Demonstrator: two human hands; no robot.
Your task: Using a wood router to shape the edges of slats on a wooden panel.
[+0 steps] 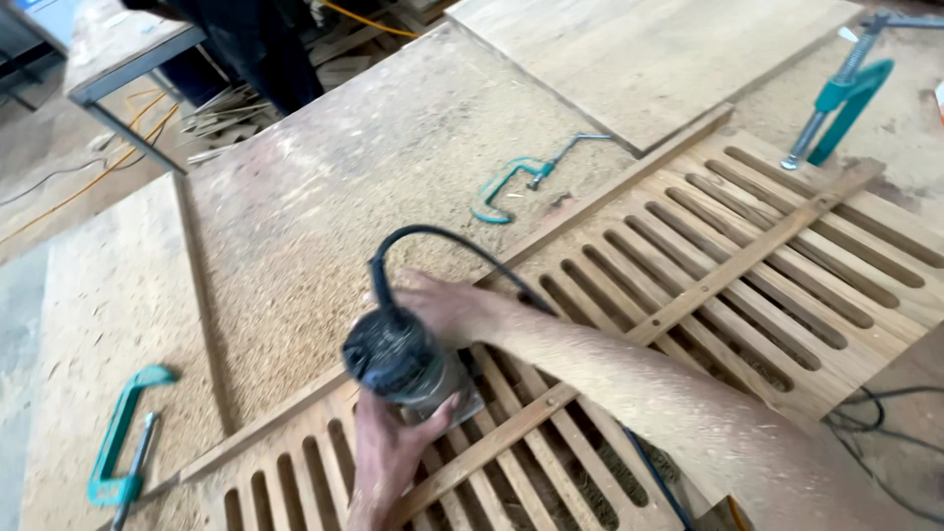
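Observation:
A black hand-held router stands upright on a slotted wooden panel, near the panel's left edge. My left hand comes up from below and grips the router's near side. My right hand reaches in from the lower right and holds its far side, the forearm dusted with sawdust. The router's black cord loops up over the right hand. A thin wooden strip lies across the slots right beside the router's base.
Sawdust covers the chipboard bench. Teal clamps sit at the lower left, the middle and the upper right. A wooden board lies at the top, a person's dark trouser legs stand beyond, and black cables trail at the right.

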